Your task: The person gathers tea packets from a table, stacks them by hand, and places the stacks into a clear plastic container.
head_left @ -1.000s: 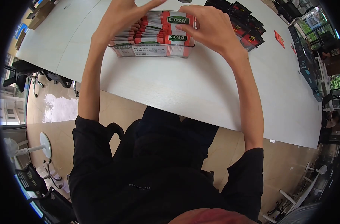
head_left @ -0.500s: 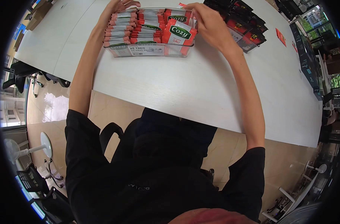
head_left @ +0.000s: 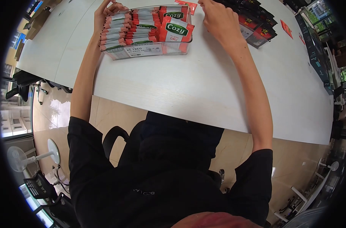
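Note:
A clear plastic bin [head_left: 148, 51] stands on the white table, packed with rows of red and silver Cozy tea sachets [head_left: 145, 26]. One red Cozy sachet [head_left: 176, 30] leans upright at the bin's front right. My left hand [head_left: 107, 10] is at the bin's far left corner, with its fingers curled at the rim. To the right of the bin, and apart from it, my right hand [head_left: 220, 22] holds nothing that I can see, with its fingers partly bent and loosely apart. A loose red sachet [head_left: 189, 7] lies behind the bin, close to my right fingertips.
Another clear bin [head_left: 252, 37] filled with black and red packets [head_left: 256, 21] stands right of my right hand. Farther right, a red packet [head_left: 286, 29] lies on the table [head_left: 173, 87]. A long dark box [head_left: 315, 57] lies along the right side.
My right hand has come off the bin's right side and moved right. The bin appears slightly farther left and turned a little, with my left hand still at its corner.

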`<state>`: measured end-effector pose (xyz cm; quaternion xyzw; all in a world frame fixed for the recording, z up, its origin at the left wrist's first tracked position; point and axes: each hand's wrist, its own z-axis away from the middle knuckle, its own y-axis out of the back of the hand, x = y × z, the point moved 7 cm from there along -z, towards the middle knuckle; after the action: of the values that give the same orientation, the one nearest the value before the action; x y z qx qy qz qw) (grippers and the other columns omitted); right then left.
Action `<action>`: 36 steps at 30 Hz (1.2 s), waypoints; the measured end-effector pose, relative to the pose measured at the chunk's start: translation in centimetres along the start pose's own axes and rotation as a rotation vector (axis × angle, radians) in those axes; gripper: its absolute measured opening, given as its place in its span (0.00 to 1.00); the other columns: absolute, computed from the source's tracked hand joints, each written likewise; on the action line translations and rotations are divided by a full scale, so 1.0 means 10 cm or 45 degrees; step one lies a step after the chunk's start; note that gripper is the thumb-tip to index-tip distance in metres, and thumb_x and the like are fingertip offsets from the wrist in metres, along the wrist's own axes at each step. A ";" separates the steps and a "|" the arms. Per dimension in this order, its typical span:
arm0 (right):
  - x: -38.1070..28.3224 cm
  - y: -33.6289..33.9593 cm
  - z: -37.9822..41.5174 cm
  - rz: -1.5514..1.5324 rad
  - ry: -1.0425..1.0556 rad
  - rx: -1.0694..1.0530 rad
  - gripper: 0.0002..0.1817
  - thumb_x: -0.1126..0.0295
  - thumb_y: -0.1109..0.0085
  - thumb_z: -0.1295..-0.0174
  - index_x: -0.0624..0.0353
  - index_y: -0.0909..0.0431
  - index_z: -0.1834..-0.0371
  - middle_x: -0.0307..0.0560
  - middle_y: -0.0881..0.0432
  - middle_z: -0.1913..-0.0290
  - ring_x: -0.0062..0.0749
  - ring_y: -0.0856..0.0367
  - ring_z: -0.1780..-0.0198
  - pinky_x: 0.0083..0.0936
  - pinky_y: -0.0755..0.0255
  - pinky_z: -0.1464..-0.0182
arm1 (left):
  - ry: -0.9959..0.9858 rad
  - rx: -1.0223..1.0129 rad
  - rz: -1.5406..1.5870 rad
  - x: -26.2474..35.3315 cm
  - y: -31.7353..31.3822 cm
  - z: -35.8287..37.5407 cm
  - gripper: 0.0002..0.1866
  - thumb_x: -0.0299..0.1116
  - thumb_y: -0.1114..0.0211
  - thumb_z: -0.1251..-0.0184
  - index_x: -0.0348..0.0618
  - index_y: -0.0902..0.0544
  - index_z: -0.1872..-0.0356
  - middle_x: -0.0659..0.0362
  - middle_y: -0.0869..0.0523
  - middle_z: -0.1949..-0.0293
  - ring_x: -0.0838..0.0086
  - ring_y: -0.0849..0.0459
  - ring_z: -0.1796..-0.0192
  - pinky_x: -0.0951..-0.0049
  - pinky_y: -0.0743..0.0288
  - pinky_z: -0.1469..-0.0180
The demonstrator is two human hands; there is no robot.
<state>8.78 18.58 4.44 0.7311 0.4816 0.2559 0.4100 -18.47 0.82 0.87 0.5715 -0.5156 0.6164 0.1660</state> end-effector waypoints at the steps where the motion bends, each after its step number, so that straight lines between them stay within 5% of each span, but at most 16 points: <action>1: 0.03 0.01 0.01 0.093 -0.007 0.033 0.13 0.75 0.39 0.42 0.60 0.23 0.53 0.49 0.12 0.57 0.54 0.12 0.64 0.45 0.20 0.63 | 0.001 0.003 0.000 0.00 0.01 -0.01 0.11 0.44 0.43 0.20 0.50 0.25 0.63 0.62 0.15 0.72 0.73 0.13 0.60 0.70 0.17 0.53; 7: -0.01 -0.07 0.03 0.341 -0.037 -0.014 0.15 0.73 0.37 0.42 0.60 0.22 0.50 0.45 0.12 0.53 0.51 0.11 0.64 0.41 0.19 0.65 | -0.080 -0.046 -0.147 -0.03 0.11 -0.09 0.12 0.43 0.43 0.21 0.45 0.23 0.54 0.57 0.15 0.70 0.71 0.12 0.59 0.69 0.16 0.49; 9: -0.22 -0.11 0.07 -0.037 0.163 0.113 0.14 0.69 0.39 0.37 0.56 0.21 0.48 0.46 0.12 0.52 0.50 0.12 0.66 0.40 0.20 0.67 | -0.078 -0.098 -0.125 -0.05 0.14 -0.11 0.13 0.43 0.43 0.21 0.44 0.23 0.53 0.57 0.15 0.70 0.71 0.12 0.59 0.69 0.16 0.49; 12: -0.26 -0.37 0.06 -0.069 0.217 0.021 0.12 0.66 0.42 0.33 0.52 0.21 0.48 0.46 0.12 0.56 0.48 0.13 0.68 0.40 0.21 0.70 | -0.025 -0.145 -0.088 -0.08 0.11 -0.10 0.13 0.43 0.43 0.21 0.43 0.23 0.53 0.57 0.16 0.68 0.71 0.13 0.59 0.70 0.16 0.49; 14: -0.20 -0.30 0.08 -0.019 0.200 -0.011 0.11 0.64 0.39 0.33 0.50 0.20 0.49 0.45 0.12 0.62 0.48 0.14 0.72 0.41 0.24 0.72 | -0.380 -0.055 -0.531 0.06 0.03 0.01 0.13 0.43 0.42 0.22 0.43 0.22 0.53 0.57 0.17 0.67 0.73 0.14 0.59 0.71 0.16 0.50; 17: -0.11 -0.11 0.26 0.051 0.144 -0.033 0.10 0.65 0.36 0.36 0.51 0.19 0.53 0.44 0.13 0.68 0.45 0.16 0.73 0.40 0.26 0.73 | -0.128 -0.086 -0.244 -0.04 0.08 -0.05 0.13 0.43 0.42 0.22 0.44 0.21 0.53 0.57 0.18 0.68 0.74 0.16 0.60 0.72 0.17 0.54; 23: 0.00 0.42 0.91 0.107 0.530 0.270 0.11 0.74 0.32 0.41 0.52 0.14 0.54 0.38 0.21 0.78 0.32 0.30 0.81 0.29 0.32 0.75 | -0.049 -0.167 -0.191 -0.09 -0.05 -0.02 0.13 0.45 0.42 0.22 0.47 0.21 0.53 0.59 0.20 0.69 0.75 0.18 0.63 0.74 0.20 0.56; 26: 0.14 0.60 1.00 0.250 0.397 0.250 0.20 0.72 0.32 0.40 0.49 0.17 0.43 0.35 0.10 0.66 0.24 0.24 0.76 0.23 0.29 0.72 | -0.030 -0.189 -0.177 -0.07 -0.13 0.01 0.13 0.45 0.42 0.22 0.47 0.22 0.52 0.60 0.20 0.69 0.75 0.18 0.64 0.74 0.20 0.56; 28: 0.37 0.65 0.88 -0.384 -0.068 0.173 0.22 0.67 0.30 0.38 0.49 0.19 0.40 0.36 0.09 0.58 0.21 0.24 0.75 0.18 0.29 0.69 | 0.023 -0.165 -0.140 -0.09 -0.21 0.06 0.13 0.44 0.44 0.21 0.46 0.22 0.52 0.60 0.21 0.69 0.75 0.18 0.64 0.74 0.20 0.55; 36: 0.16 0.55 0.95 -0.192 0.164 -0.185 0.28 0.58 0.30 0.37 0.49 0.24 0.34 0.43 0.13 0.66 0.38 0.19 0.70 0.34 0.24 0.64 | -0.090 -0.096 -0.253 -0.02 -0.20 0.10 0.12 0.43 0.48 0.18 0.46 0.22 0.54 0.63 0.22 0.69 0.77 0.19 0.65 0.78 0.19 0.57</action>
<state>19.41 15.59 4.00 0.6432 0.5408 0.3048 0.4482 -16.22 0.89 1.39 0.6346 -0.4848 0.5564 0.2295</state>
